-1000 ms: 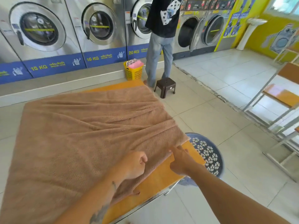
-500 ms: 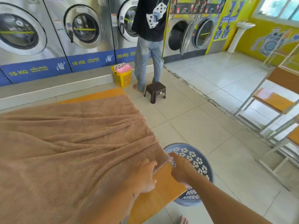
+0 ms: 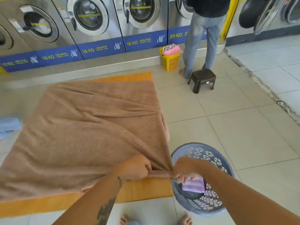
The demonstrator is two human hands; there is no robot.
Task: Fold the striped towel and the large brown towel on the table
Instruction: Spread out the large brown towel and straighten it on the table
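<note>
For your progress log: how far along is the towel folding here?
Done: the striped towel lies folded in the basket. In hand: the left hand and right hand grip the brown towel at its near edge. Left: its folds; it's mostly spread on the table.

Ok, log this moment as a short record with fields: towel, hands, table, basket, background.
towel: large brown towel spread over the table, creased, near right corner pulled up
left hand: left hand fisted on the towel edge near that corner
right hand: right hand gripping the same corner, above the basket
table: orange table, bare strip along the near edge
basket: blue laundry basket on the floor, right of the table, striped towel inside
background: washing machines, yellow basket, dark stool, person standing
</note>
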